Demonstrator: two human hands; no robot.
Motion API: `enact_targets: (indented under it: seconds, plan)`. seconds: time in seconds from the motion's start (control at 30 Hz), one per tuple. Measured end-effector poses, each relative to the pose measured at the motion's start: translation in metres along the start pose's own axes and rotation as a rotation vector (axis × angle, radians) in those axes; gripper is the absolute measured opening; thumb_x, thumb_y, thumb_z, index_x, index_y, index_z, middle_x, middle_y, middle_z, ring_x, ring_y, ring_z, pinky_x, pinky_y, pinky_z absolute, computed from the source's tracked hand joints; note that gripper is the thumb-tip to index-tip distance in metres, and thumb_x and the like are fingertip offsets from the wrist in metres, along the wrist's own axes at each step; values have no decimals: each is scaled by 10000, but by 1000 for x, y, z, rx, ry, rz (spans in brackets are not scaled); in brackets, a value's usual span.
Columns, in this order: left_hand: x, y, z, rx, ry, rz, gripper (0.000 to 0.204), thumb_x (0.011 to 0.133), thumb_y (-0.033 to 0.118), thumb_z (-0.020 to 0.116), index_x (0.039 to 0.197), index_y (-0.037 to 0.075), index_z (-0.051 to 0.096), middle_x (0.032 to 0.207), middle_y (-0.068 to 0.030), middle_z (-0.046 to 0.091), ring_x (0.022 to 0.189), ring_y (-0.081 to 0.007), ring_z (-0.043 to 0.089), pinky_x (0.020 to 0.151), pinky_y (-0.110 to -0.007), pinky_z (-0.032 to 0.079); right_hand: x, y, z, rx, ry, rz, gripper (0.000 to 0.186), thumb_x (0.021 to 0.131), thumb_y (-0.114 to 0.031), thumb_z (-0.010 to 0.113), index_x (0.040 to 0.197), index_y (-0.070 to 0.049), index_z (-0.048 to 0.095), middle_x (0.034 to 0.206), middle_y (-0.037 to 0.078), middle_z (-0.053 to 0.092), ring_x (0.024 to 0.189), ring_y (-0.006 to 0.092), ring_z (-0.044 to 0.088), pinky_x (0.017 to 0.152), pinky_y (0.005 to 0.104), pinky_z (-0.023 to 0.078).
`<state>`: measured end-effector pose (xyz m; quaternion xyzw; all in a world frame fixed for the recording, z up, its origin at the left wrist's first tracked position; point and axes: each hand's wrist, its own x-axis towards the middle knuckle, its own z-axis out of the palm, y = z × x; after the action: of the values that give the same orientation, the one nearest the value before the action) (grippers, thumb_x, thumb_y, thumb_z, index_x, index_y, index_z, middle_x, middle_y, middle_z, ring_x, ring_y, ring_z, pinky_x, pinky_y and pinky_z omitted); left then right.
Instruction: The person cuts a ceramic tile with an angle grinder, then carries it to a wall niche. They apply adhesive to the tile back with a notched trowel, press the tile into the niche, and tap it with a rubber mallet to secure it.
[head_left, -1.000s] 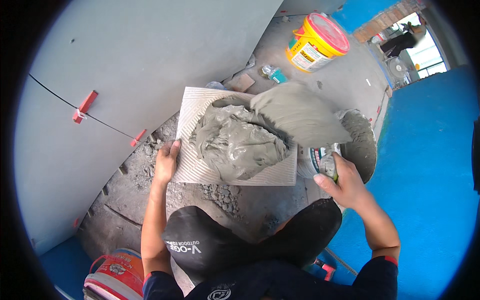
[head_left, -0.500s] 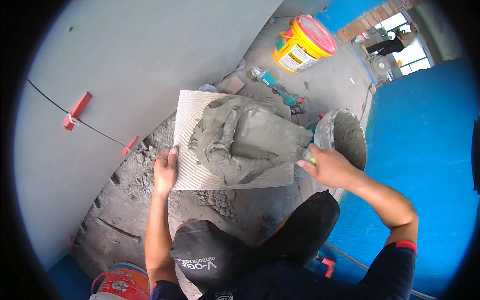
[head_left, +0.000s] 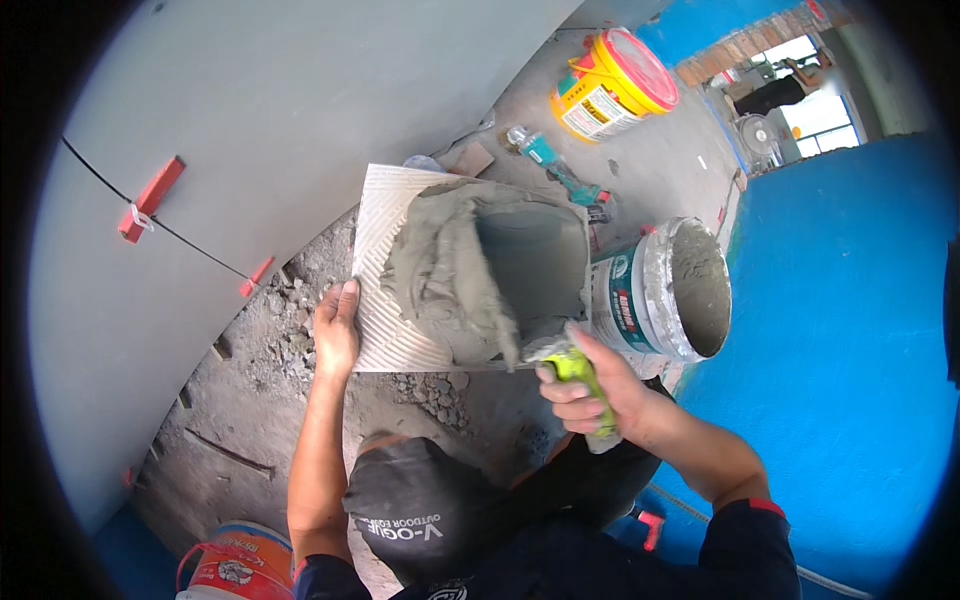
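Observation:
A tile [head_left: 378, 345] with a ribbed back lies across my knees' far side, heaped with wet grey mortar [head_left: 435, 275]. On its left edge, near the lower corner, my left hand [head_left: 337, 325] grips with the thumb along the rim; the other fingers are partly hidden. My right hand [head_left: 610, 390] is wrapped round the bright green handle of a trowel [head_left: 580, 375] at the tile's near right. The trowel's blade is mostly hidden by mortar. Over the right part of the tile the mortar is spread thin and smooth, with a thick ridge left of it.
Just right of the tile stands a bucket [head_left: 655, 290] of mortar. Beyond lie a teal angle grinder [head_left: 560, 170] and a yellow bucket [head_left: 610, 90]. Rubble [head_left: 290, 320] borders the grey wall [head_left: 240, 120]; a blue wall [head_left: 840, 290] rises at right. An orange bucket [head_left: 245, 565] sits lower left.
My right hand has drawn the trowel toward me and slightly left, from the tile's right edge to its near side. Mortar on the right is now smeared flatter. My left hand keeps its grip.

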<state>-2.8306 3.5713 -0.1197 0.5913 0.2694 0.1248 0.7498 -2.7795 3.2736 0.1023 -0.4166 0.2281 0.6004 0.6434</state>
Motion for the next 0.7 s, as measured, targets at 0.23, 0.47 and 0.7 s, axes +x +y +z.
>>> enact_targets:
  seconds: [0.23, 0.47, 0.7]
  plan:
    - [7, -12, -8, -16, -51, -19, 388, 1070, 309, 538, 1083, -45, 697, 987, -66, 719, 901, -119, 612, 858, -272, 478, -26, -20, 27, -1898, 560, -284, 571, 997, -516, 561, 1008, 55, 561, 778, 308, 662, 737, 473, 679, 676, 509, 550]
    - [4, -7, -6, -8, -71, 44, 348, 1074, 281, 533, 1043, -30, 688, 950, -32, 704, 860, -103, 589, 817, -265, 474, -63, -35, -57, -1966, 1031, -308, 540, 991, -469, 582, 1043, 67, 544, 761, 319, 662, 766, 499, 676, 704, 545, 554]
    - [1, 1, -5, 32, -78, 37, 344, 1078, 284, 526, 1053, -24, 675, 992, -30, 681, 925, -101, 563, 868, -256, 446, -46, -36, -133, -397, 707, -333, 548, 961, -629, 580, 946, -82, 551, 669, -12, 467, 500, 120, 469, 469, 290, 389]
